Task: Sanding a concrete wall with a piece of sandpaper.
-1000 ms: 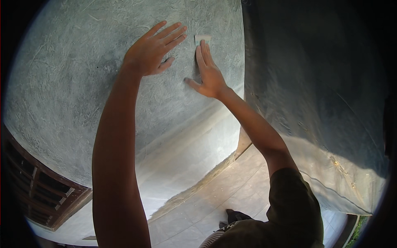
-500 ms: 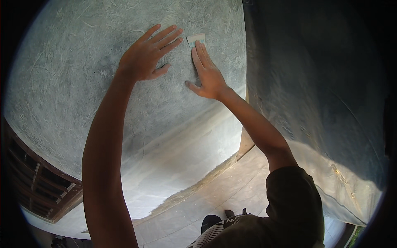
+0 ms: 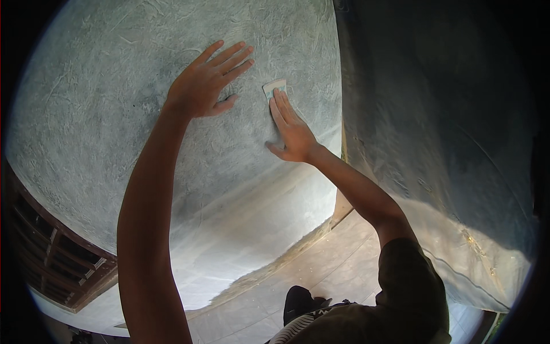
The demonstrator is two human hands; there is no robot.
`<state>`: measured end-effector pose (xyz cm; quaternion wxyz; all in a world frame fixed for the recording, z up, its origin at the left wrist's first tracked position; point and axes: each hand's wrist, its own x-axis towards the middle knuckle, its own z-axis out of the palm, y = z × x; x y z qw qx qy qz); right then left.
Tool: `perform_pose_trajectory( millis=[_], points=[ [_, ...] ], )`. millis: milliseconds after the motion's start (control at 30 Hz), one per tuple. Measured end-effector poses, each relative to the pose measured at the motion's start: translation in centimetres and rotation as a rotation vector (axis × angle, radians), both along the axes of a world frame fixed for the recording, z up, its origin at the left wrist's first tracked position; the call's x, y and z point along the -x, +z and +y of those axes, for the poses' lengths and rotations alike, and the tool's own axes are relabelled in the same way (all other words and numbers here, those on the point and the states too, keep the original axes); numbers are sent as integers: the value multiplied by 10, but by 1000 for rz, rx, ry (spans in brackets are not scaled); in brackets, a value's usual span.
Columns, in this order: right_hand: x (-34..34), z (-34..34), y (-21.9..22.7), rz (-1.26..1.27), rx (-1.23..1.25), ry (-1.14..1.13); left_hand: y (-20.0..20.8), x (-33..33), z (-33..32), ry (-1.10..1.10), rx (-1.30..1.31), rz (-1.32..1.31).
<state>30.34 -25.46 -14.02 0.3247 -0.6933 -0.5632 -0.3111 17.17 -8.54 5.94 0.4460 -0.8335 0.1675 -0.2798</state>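
Observation:
A rough grey plastered wall (image 3: 137,143) fills the left and middle of the view. Flat against it, with fingers spread, rests my left hand (image 3: 203,83). To its right and a little lower, my right hand (image 3: 292,129) presses a small piece of sandpaper (image 3: 276,86) to the wall under its outstretched fingertips. The sandpaper has a pale back with light blue print, and its upper end shows beyond the fingers. My right thumb sticks out to the side, away from the sheet.
A dark sheet (image 3: 447,114) hangs along the right, beside the wall's edge. A brown wooden frame with slats (image 3: 57,246) is at the lower left. Below the wall lies a pale tiled floor (image 3: 321,269), where my dark shoe (image 3: 298,301) shows.
My right hand has slid down the wall with the sandpaper, slightly to the right. My left hand has shifted only slightly and stays flat on the wall.

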Motion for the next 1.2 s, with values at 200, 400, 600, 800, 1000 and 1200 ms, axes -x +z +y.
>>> perform_pose_trajectory(
  millis=[200,400,600,800,1000,1200],
  points=[
    [-14,-2,54,-96,-151,10,2,-2,1,-44,22,2],
    [-15,-5,33,-55,-99,-23,4,-2,0,-35,22,1],
    [-7,4,15,-31,-141,5,2,-1,2,-28,23,2],
    [-11,9,50,-23,-172,-20,3,-3,2,-68,26,0],
    [3,5,-4,30,-50,-1,1,1,3,-46,27,-9],
    [-16,8,61,-36,-190,28,2,-3,2,-49,26,-6]
  ],
)
